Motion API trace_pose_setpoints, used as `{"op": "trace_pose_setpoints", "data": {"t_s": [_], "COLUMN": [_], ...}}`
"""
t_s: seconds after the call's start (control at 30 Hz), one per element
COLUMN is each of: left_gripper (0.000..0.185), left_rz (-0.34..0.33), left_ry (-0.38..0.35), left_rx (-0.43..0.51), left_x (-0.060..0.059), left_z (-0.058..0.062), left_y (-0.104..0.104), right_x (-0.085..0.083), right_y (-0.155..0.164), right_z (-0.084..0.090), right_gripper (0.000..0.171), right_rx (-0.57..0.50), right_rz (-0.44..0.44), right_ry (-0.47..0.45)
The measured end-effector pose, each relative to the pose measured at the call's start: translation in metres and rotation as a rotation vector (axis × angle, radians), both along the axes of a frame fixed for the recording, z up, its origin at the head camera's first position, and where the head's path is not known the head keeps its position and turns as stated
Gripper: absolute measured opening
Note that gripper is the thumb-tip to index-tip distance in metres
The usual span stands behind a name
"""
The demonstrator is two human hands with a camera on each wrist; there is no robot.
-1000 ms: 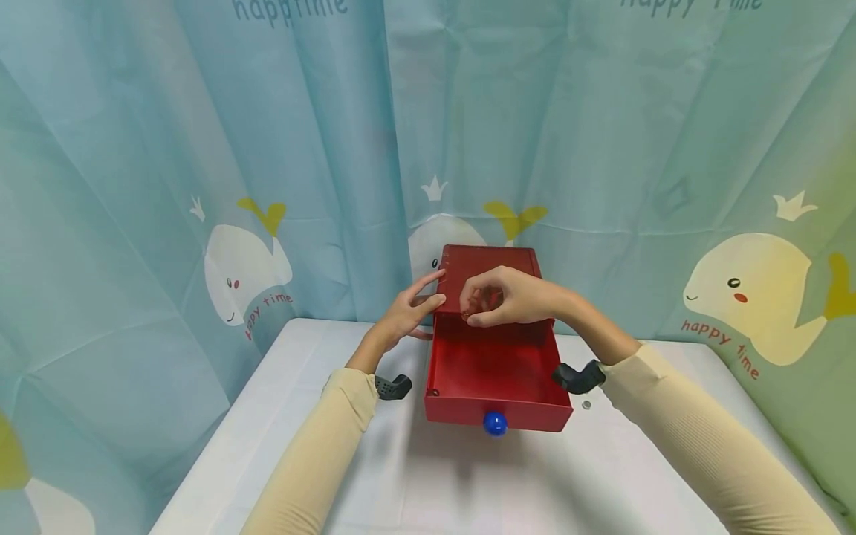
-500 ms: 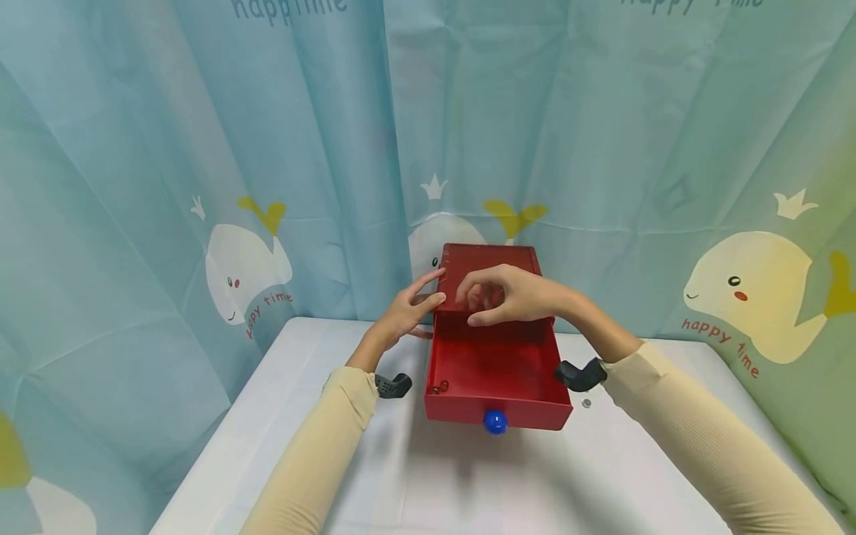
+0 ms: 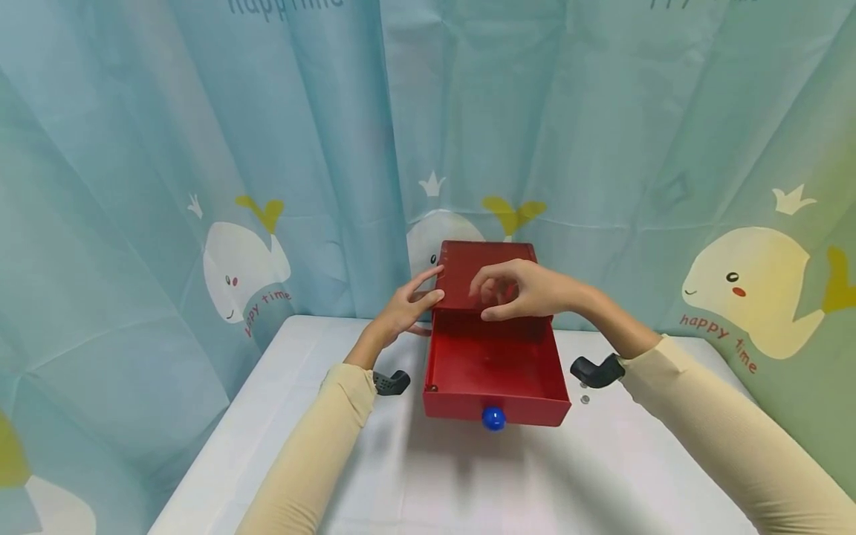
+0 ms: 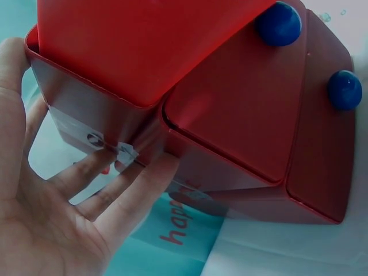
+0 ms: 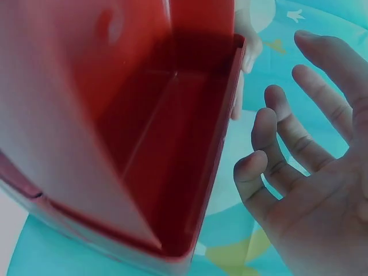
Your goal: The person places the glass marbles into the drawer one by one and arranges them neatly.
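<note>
Left grip: left hand [image 3: 405, 303] opened flat, fingers straight, pressing on the left outer wall of the red cabinet [image 3: 487, 269]; left wrist view shows fingers [image 4: 123, 192] spread along that wall, nothing pinched.
Cabinet spot: sits at the back of the white counter [image 3: 468, 483], close to the whale curtain [image 3: 200, 186].
Drawer: red drawer [image 3: 493, 368] pulled well out toward the person, open tray facing up, blue knob [image 3: 493, 418] on its front panel.
Drawer content: small dark bead [image 3: 432, 387] in the front left corner of the tray; too small to tell what it is.
Second knob: left wrist view shows another blue knob [image 4: 345, 89] on a lower drawer front, that one flush.
Right grip: right hand [image 3: 518, 291] hovers over the back of the drawer, just in front of the cabinet top; fingers loosely bent and spread, holding nothing; right wrist view shows fingertips [image 5: 264, 121] apart from the drawer wall, not touching.
Counter extras: tiny clear bead [image 3: 585, 399] on the counter right of the drawer.
Risk 1: drawer is far out, so a push down on its front likely tips the cabinet forward, since only the flat left palm steadies it.
Risk 2: a sideways shove from the left hand could slide the light cabinet across the smooth counter.
Risk 3: jolting the drawer may roll the bead around, maybe out.
</note>
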State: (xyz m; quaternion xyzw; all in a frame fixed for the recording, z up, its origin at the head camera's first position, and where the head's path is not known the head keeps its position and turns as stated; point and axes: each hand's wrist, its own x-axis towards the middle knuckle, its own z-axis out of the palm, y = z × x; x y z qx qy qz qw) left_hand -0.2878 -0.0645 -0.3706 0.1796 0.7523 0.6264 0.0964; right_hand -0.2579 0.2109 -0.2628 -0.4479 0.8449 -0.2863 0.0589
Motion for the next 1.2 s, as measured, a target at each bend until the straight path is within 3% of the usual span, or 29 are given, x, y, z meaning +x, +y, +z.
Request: {"op": "trace_pose_setpoints", "data": {"t_s": [0.63,1.2], "left_gripper": [0.058,0.060], "left_rz": [-0.018,-0.019], "left_ry": [-0.023,-0.027], "left_rx": [0.015,0.025], "left_x": [-0.001,0.002], "left_z": [0.003,0.005], "left_y": [0.000,0.000], "right_x": [0.006,0.020], "right_y": [0.036,0.078], "right_z": [0.001,-0.008], "right_gripper": [0.036,0.032], "right_rx": [-0.016,-0.094], "right_rz": [-0.122,-0.170], "right_ry": [0.045,0.057]}}
